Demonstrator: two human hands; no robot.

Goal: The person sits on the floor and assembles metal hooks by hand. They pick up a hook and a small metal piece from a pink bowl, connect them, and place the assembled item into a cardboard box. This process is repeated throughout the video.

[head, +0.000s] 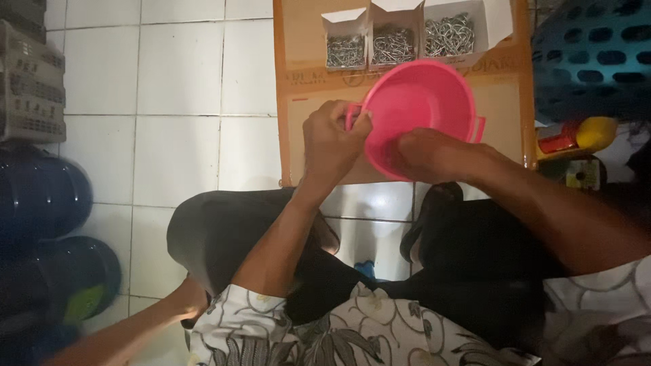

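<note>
A pink plastic bowl [424,102] with small side handles is tilted toward me above a sheet of brown cardboard [305,132]. My left hand [332,142] pinches the bowl's left rim by its handle. My right hand [427,154] grips the lower rim, its fingers partly hidden by the bowl's edge. Three small open white boxes of shiny metal hooks, the left box [344,47], the middle box [393,42] and the right box [451,34], stand on the cardboard just beyond the bowl.
White floor tiles [176,88] lie to the left. A grey crate [30,81] and dark round containers [47,196] line the left edge. A blue perforated basket [593,57] and a red and yellow object [576,135] sit at right. My knees are below.
</note>
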